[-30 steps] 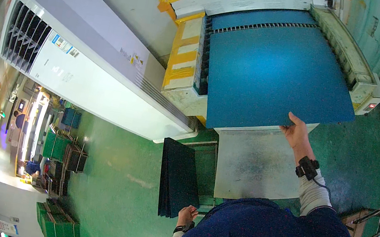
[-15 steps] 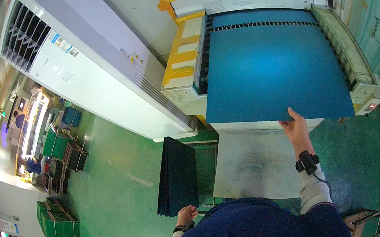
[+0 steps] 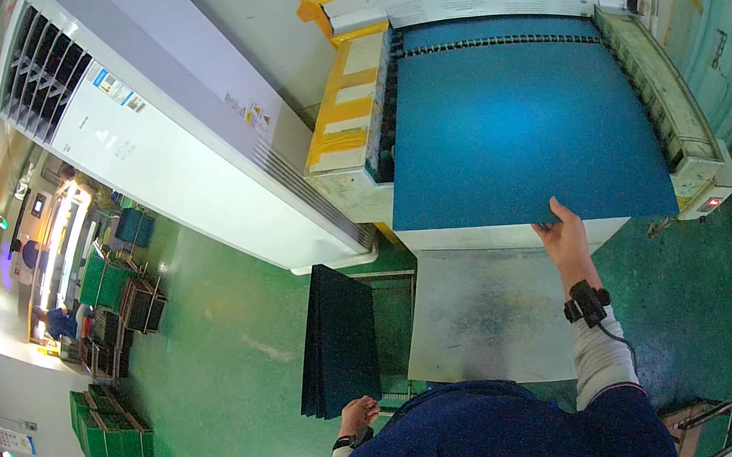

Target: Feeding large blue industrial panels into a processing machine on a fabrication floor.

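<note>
My right hand (image 3: 567,239) grips the near edge of a blue panel (image 3: 530,130), its thumb lying over the top face and the other fingers at the edge. This panel lies flat across the outlet of a machine and juts out toward me. Lower down to the left, several dark blue panels (image 3: 340,346) stand on edge, fanned slightly apart. At their lower right corner is my left hand (image 3: 360,413), fingers curled closed. The frame does not show clearly whether it grips those panels or only rests beside them.
Yellow-taped side housing (image 3: 347,113) and a roller rail (image 3: 663,100) flank the panel. A pale grey board (image 3: 491,324) lies below it. A tall white air conditioner (image 3: 195,140) spans the left. Green crates (image 3: 110,428) and people at a lit bench stand farther left.
The whole view has shifted slightly left. My right hand and the blue panel's near edge sit a little higher in the picture. Both hands keep about the same pose.
</note>
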Motion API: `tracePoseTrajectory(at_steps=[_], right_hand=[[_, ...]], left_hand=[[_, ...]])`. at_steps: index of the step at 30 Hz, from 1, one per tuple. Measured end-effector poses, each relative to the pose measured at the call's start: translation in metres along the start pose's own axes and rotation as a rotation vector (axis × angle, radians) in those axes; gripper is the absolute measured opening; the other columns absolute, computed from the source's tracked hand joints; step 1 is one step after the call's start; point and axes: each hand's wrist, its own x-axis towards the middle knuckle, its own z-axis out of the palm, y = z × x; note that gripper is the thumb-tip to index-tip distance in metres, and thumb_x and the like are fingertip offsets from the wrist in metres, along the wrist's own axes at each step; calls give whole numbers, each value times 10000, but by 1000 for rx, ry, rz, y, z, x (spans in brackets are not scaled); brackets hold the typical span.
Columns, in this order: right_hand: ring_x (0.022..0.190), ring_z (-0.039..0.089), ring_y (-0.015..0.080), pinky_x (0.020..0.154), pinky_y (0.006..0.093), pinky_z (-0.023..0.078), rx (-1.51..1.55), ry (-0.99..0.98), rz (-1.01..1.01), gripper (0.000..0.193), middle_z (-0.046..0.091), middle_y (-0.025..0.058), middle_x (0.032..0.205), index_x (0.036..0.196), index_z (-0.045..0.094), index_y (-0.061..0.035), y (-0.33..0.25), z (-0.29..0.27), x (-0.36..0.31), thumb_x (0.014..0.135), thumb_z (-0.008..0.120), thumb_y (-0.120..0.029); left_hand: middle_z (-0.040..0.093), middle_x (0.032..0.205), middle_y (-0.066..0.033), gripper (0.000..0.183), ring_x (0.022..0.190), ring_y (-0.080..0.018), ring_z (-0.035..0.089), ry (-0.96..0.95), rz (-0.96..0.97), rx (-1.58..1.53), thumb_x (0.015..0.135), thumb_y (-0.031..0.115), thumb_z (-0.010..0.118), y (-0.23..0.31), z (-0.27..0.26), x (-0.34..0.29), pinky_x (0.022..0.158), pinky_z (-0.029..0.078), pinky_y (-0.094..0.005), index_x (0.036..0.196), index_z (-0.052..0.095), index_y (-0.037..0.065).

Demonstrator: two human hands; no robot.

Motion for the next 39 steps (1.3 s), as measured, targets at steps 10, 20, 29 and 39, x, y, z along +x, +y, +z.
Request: tracePoseTrajectory(at_steps=[10, 20, 29, 39], right_hand=[[805, 548, 230, 770, 412, 461, -2, 59, -30, 161, 577, 63, 906, 914, 538, -70, 1, 2, 13, 840, 623, -185], [781, 559, 228, 745, 399, 473, -32, 23, -24, 198, 571, 59, 876, 907, 544, -77, 1, -5, 32, 823, 657, -215], [826, 575, 213, 750, 355, 456, -176, -56, 64, 286, 606, 59, 875, 896, 545, -97, 8, -6, 20, 831, 640, -359], [800, 583, 167, 714, 325, 465, -330, -123, 51, 395, 622, 68, 893, 1024, 578, -61, 21, -7, 4, 867, 561, -424]], left_hand=[[512, 697, -86, 110, 530, -166, 467, 15, -5, -47, 872, 34, 511, -3, -3, -4, 470, 394, -295, 772, 494, -7], [555, 717, -99, 78, 554, -179, 527, -48, -37, -49, 847, 47, 526, -5, -13, -1, 503, 456, -295, 796, 530, -11], [536, 681, -77, 117, 534, -178, 508, -131, -81, -61, 878, 101, 524, -5, -19, 7, 496, 469, -305, 807, 511, 10], [555, 707, -87, 118, 570, -210, 563, 49, 6, 102, 884, 110, 515, -4, -9, -5, 485, 462, -309, 815, 509, 14]])
